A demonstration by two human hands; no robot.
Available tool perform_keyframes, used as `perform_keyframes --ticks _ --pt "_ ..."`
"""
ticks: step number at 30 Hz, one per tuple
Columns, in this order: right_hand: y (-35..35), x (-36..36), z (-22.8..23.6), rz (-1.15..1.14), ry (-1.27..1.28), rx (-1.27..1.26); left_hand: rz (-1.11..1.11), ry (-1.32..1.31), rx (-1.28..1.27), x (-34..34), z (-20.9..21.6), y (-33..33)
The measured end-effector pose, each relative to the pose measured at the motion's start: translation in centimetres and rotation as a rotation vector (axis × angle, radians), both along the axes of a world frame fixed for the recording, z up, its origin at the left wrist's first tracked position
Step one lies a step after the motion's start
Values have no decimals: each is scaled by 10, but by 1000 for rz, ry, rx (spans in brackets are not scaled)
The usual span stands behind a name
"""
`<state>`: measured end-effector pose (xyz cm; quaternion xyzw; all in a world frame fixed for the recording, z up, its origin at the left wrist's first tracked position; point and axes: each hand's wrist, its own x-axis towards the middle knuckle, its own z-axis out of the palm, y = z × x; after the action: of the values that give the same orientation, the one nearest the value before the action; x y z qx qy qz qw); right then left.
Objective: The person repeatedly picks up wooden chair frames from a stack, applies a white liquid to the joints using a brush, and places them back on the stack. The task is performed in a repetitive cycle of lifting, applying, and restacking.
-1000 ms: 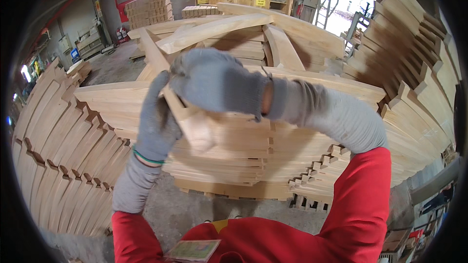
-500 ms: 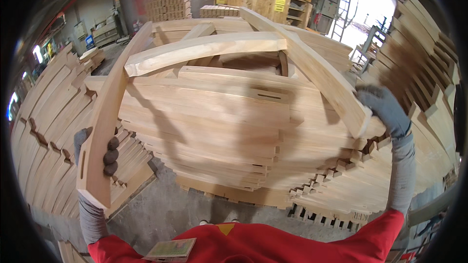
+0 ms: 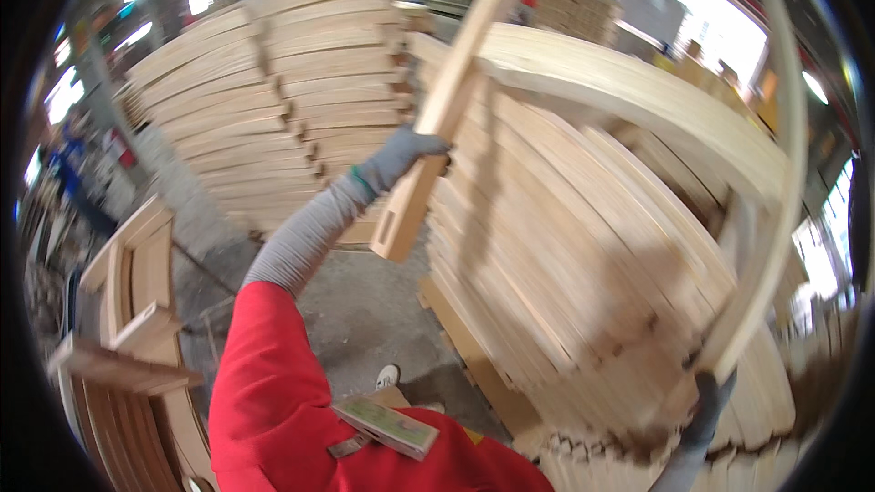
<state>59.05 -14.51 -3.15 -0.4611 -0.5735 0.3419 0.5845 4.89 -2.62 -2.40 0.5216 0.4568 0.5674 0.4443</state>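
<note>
A pale wooden frame, two long legs joined by a curved crosspiece, is held up in both my gloved hands. My left hand wraps round the left leg a little above its slotted lower end. At the right leg's lower end, my right hand grips in a grey glove; its fingers are partly hidden and blurred. Below and behind the frame lies a broad stack of curved wooden boards, which the frame partly covers.
More curved boards are piled high at the far left. Joined wooden frames stand at the lower left beside the concrete floor. A person in blue is at the far left edge. Bright windows are at the back right.
My view has turned left, bringing the left pile and the joined frames into sight. The held frame now appears tilted, its right leg lower. Both hands keep their hold.
</note>
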Motion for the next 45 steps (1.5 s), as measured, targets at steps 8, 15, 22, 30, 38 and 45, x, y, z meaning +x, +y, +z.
perform_keyframes --ticks 8,15,22,30,38,45 --pt "31 -82 -46 282 8 -35 279 98 228 -55 99 -204" --pt "21 -262 -11 885 151 -2 738 184 437 -97 179 -509" --pt "-71 -450 40 1516 284 -16 1486 392 23 -39 199 -715" --pt "-235 -621 85 2122 391 -101 1954 422 -258 15 187 -862" --pt "-374 -725 100 2508 397 -245 2293 419 -403 66 162 -946" --pt "-416 -751 94 2647 369 -346 2590 365 -468 148 105 -963"
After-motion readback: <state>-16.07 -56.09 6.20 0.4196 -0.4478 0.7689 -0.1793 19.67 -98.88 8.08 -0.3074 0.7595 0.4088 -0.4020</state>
